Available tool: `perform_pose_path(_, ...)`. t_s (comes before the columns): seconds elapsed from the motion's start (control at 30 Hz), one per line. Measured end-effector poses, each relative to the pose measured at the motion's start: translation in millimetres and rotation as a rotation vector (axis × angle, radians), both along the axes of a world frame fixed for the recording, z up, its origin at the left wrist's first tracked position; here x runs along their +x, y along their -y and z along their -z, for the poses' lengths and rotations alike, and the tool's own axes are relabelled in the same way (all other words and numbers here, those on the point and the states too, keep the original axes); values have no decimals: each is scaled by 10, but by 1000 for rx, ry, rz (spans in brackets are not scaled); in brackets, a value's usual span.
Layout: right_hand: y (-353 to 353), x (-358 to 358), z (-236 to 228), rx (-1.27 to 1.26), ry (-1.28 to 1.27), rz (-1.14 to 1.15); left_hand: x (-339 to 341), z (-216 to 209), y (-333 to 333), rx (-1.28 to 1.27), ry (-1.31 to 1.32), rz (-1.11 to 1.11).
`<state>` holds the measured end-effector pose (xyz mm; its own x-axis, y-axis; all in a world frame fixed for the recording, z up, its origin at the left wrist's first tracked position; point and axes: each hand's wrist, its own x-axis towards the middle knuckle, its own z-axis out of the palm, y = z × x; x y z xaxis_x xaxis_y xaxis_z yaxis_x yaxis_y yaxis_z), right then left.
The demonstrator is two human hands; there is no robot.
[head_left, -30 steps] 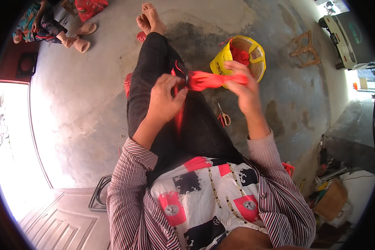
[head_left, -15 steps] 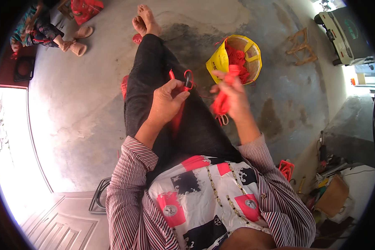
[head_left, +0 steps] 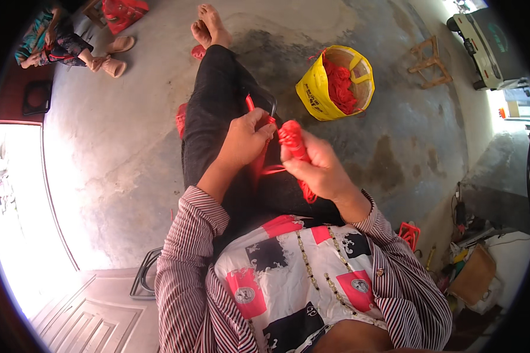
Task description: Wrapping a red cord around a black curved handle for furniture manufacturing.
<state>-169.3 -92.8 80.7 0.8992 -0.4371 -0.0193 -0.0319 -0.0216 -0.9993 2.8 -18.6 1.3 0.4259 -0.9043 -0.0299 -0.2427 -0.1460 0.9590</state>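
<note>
My left hand (head_left: 244, 140), above my lap, is closed in a pinch on red cord (head_left: 250, 102); a short end sticks up past the fingers, and more red hangs blurred below them. A thin dark curved piece (head_left: 274, 106) shows just beyond these fingertips; its kind is unclear. Close by on the right, my right hand (head_left: 323, 167) is wrapped round a bundle of red cord (head_left: 294, 143). Looped ends poke out of the fist above and below. A loose red strand (head_left: 272, 169) runs between the two hands.
On the floor ahead right stands a yellow bag (head_left: 313, 94) holding red cord bundles. A small wooden frame (head_left: 431, 63) lies further right. Another person (head_left: 62, 44) sits far left near a red bag (head_left: 123, 13). Clutter (head_left: 474, 270) lines the right side.
My right hand has come left and nearer from beside the yellow bag, bringing the red bundle close to my left hand. The red-and-black loop at my left fingertips now shows as a dark curve.
</note>
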Motion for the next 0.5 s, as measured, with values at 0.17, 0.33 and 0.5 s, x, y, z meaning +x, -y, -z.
perform_pose_path(0.17,190,-118,-336,234,-119,-19,-234,-310,-47,-41,485,-275)
perform_pose_path(0.33,469,-120,-388,303,99,-232,-184,-523,36,-235,-197,-227)
perform_pose_path(0.5,849,372,434,-1013,-315,-97,196,-301,100,-15,-564,-433)
